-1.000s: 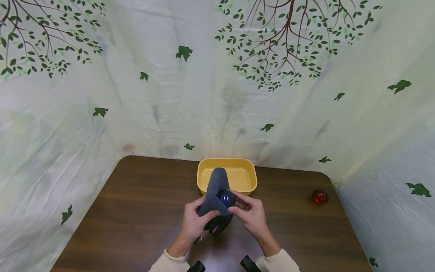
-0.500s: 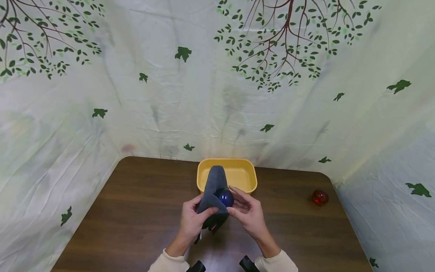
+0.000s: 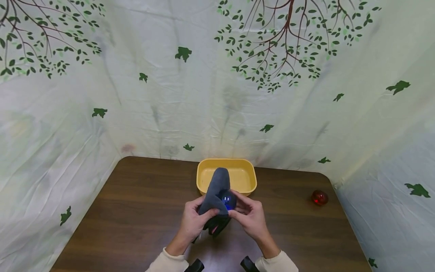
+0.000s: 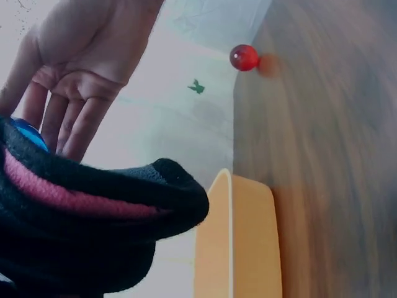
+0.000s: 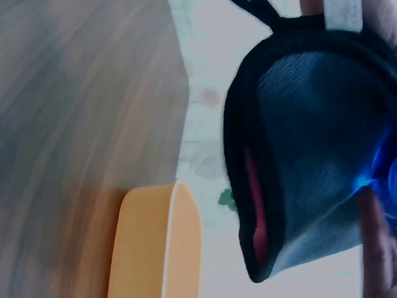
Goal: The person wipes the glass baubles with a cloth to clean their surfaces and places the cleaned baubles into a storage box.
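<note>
My left hand (image 3: pixel 194 223) grips a grey cloth mitt (image 3: pixel 218 183), its thumb lying over the near side. Black edging, a pink inside and a loop with a white tag show on the mitt in the wrist views. A glossy blue ball (image 3: pixel 229 199) sits in a fold on the mitt's right side. With thumb and fingers, my right hand (image 3: pixel 250 216) holds the ball from the right against the cloth. Its fingertips (image 5: pixel 372 217) lie right at the crease, where blue light shows. The mitt covers part of the ball, and both are held above the table.
Just beyond the hands, a yellow plastic tub (image 3: pixel 244 177) stands at the far edge of the brown wooden table (image 3: pixel 149 196). A clear red ball (image 3: pixel 320 197) rests near the right edge. Leaf-printed cloth (image 3: pixel 210 113) hangs behind the table.
The mitt tipped slightly left and then back right, its top end swinging with it. The blue ball shifted a little to the right over the last half second. Both hands keep their hold.
</note>
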`<action>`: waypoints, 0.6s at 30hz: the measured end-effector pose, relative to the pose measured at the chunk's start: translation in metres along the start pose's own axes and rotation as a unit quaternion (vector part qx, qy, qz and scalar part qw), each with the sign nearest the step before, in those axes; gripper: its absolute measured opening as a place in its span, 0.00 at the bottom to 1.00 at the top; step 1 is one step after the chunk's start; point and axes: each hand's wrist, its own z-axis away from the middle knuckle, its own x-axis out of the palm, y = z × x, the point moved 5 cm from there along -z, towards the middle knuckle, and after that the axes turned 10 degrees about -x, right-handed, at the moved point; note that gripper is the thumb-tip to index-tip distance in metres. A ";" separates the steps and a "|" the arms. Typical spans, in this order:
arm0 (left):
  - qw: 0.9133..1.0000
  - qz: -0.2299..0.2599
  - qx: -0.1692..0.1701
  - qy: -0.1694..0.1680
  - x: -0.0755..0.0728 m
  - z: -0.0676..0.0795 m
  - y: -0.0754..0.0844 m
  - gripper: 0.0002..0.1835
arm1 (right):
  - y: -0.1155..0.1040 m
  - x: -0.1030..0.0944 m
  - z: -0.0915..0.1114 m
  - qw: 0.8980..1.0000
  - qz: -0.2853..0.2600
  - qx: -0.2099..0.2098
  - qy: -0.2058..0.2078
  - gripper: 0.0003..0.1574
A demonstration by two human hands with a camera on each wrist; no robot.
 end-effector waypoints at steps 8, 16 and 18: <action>0.998 -0.030 0.055 -0.002 0.002 -0.001 0.002 0.19 | 0.006 0.001 0.001 0.988 -0.047 0.142 0.020 0.20; 0.999 -0.042 -0.006 0.029 -0.002 -0.001 -0.003 0.18 | 0.005 0.001 0.001 0.994 -0.059 0.095 0.013 0.30; 0.998 -0.035 -0.029 0.031 -0.003 -0.002 -0.004 0.16 | 0.002 0.001 0.001 0.998 -0.048 0.047 0.004 0.33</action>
